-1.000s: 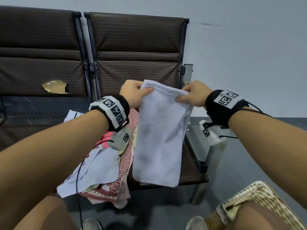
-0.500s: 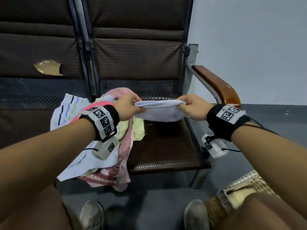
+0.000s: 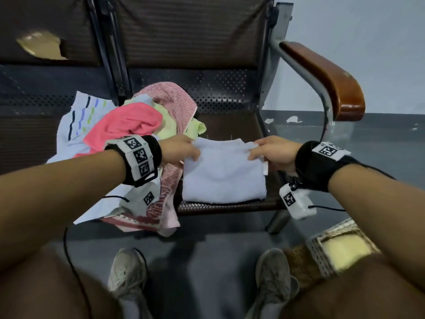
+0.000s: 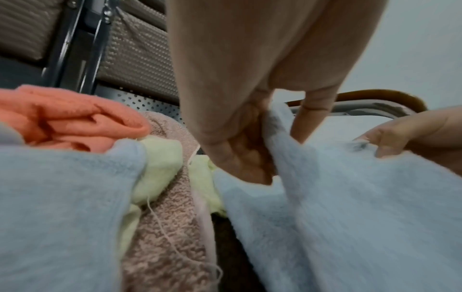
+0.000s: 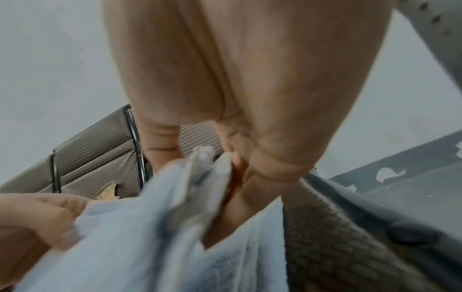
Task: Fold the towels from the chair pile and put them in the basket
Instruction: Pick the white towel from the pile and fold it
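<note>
A pale blue towel [image 3: 223, 173] lies folded on the brown mesh chair seat [image 3: 232, 125]. My left hand [image 3: 181, 151] pinches its far left corner [image 4: 277, 126] between thumb and fingers. My right hand [image 3: 266, 150] pinches the far right corner, where several layers bunch [image 5: 200, 170]. The pile of unfolded towels [image 3: 128, 125] sits to the left: coral, yellow-green, pink patterned and white striped ones. The woven basket [image 3: 326, 254] stands on the floor at lower right, with a yellow cloth inside.
A wooden armrest [image 3: 326, 77] on a metal frame rises right of the seat. A second seat with a torn backrest [image 3: 39, 46] stands to the left. My shoes [image 3: 128, 275] and knees are on the grey floor below the seat edge.
The towel hung full length between my raised hands a second ago. Both hands came down and laid it folded in half on the seat; the view tilted downward.
</note>
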`<state>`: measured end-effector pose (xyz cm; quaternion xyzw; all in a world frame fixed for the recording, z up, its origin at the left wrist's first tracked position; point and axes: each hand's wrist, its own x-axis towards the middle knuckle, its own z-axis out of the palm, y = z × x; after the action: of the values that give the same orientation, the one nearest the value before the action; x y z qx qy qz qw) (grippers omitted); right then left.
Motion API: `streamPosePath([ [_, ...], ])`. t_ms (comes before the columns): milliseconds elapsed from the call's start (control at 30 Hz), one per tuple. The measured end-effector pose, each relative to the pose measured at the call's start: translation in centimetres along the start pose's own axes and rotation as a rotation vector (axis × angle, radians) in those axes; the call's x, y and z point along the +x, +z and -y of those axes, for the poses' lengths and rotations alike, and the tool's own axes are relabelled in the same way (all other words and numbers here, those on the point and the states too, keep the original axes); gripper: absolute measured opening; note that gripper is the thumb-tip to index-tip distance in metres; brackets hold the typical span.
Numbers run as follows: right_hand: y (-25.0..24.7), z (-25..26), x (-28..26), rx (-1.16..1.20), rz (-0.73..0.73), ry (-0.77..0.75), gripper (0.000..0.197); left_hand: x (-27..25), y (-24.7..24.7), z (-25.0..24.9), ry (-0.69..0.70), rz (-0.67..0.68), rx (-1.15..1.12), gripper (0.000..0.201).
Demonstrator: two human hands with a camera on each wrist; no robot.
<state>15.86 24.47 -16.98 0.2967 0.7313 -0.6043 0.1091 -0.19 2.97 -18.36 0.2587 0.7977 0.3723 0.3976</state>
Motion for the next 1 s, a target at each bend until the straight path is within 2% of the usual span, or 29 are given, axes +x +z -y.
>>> streamPosePath([
  [100,-0.1,-0.1,2.6,-0.036,-0.289,-0.107,0.017,2.4,-0.1,0.3,0.039,-0.196,-0.155,0.015],
  [200,-0.2,-0.5,5.0,-0.103,-0.461,-0.177,0.021,4.3,0.0,0.3,0.067,-0.318,-0.099,0.034],
  [267,-0.3,-0.5,6.3,-0.161,-0.489,-0.179,0.023,5.4,0.3,0.1,0.062,-0.386,-0.073,0.030],
  [333,-0.3,-0.6,7.3,-0.225,-0.496,-0.149,0.033,6.4,0.6,0.2,0.031,-0.433,-0.046,0.043],
  [400,-0.1,-0.7,7.5,-0.384,-0.490,-0.142,0.047,6.4,0.9,0.4,0.035,-0.478,0.043,0.052],
  [433,0.1,-0.7,7.2,-0.498,-0.478,-0.181,0.050,6.1,1.1,0.5,0.067,-0.484,0.074,0.046],
  [500,0.7,-0.7,6.0,-0.677,-0.433,-0.316,0.040,5.0,1.4,0.9,0.139,-0.389,0.054,0.024],
  [567,1.3,-0.9,4.3,-0.772,-0.314,-0.415,0.025,3.7,2.0,1.7,0.187,-0.191,0.039,0.016],
  [600,1.7,-1.1,3.6,-0.808,-0.221,-0.431,0.024,3.1,2.4,2.2,0.199,-0.106,0.080,0.023],
  [667,2.3,-1.7,2.2,-0.921,-0.063,-0.396,0.043,2.1,3.0,3.3,0.208,-0.014,0.286,0.049],
  [733,2.5,-2.2,1.3,-1.022,-0.004,-0.329,0.072,1.3,3.3,4.1,0.240,-0.019,0.503,0.070],
  [767,2.6,-2.4,1.0,-1.061,-0.002,-0.308,0.077,1.0,3.4,4.2,0.256,-0.035,0.559,0.075],
  [833,2.6,-2.6,0.9,-1.128,-0.023,-0.316,0.061,0.9,3.3,4.3,0.282,-0.084,0.576,0.069],
  [900,2.6,-2.2,0.6,-1.114,-0.065,-0.360,0.029,0.8,3.2,4.1,0.295,-0.151,0.563,0.047],
  [933,2.5,-2.0,0.4,-1.086,-0.095,-0.377,0.020,0.7,3.0,3.9,0.293,-0.183,0.545,0.034],
  [1000,2.0,-1.5,0.0,-1.027,-0.139,-0.395,0.014,0.7,2.4,3.4,0.264,-0.229,0.473,0.014],
])
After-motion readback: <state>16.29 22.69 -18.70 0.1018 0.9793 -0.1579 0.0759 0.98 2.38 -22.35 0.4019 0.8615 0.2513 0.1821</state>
